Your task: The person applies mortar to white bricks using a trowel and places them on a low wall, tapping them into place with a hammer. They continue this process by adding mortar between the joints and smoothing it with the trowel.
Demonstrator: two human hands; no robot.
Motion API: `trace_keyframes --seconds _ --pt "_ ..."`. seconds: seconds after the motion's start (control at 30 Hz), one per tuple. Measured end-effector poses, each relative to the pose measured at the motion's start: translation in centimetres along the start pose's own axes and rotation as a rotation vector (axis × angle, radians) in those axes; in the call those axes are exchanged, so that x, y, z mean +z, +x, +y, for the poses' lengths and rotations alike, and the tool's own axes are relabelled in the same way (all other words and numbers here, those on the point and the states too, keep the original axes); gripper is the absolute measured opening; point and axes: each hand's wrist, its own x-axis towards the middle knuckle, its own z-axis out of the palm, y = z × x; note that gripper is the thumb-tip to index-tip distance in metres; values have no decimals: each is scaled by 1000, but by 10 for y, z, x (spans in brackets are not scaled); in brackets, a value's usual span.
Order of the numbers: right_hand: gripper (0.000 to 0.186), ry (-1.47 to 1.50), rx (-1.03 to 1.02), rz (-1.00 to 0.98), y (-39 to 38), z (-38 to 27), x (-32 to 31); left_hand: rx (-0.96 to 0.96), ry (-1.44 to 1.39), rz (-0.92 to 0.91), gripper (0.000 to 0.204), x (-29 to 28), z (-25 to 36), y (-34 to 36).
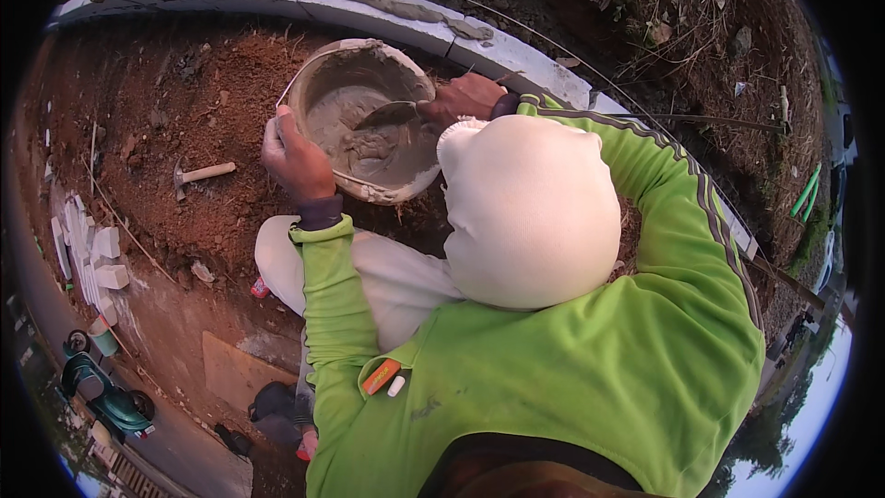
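A mortar-smeared bucket [419, 171] stands tilted on the soil in front of me, with wet grey mortar [369, 143] inside. My left hand [297, 155] is closed on the bucket's left rim, beside its thin wire handle [293, 85]. At the right side of the opening, my right hand [464, 98] grips a trowel [387, 114]. The trowel's blade dips into the bucket, against the mortar; its handle is mostly hidden by my fingers.
Beyond the bucket runs a low course of white blocks [369, 11] with mortar on top and a string line above. A hammer [203, 173] lies on the reddish soil at left. White block pieces [112, 276], a green scooter [101, 392] and another person's hand [309, 443] are farther left and below.
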Motion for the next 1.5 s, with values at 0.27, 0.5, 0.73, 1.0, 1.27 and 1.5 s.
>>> trace_keyframes --seconds 0.27,0.5,0.73,1.0,1.27,1.5 --pt "41 686 -31 -54 -41 26 9 -61 -117 40 37 -21 -7 5" --pt "43 1141 43 -161 -50 32 39 -132 -254 32 34 -22 -6 -1" --pt "50 1445 238 210 -40 86 84 -104 -51 54 40 -27 -3 -2" --pt "44 216 707 524 -37 106 55 -95 -63 26 40 -27 -6 4" --pt "37 115 810 400 -101 109 78 -139 -45 57 42 -39 -15 3" --pt "38 138 848 476 -135 102 106 -73 43 61 45 -38 -21 7"
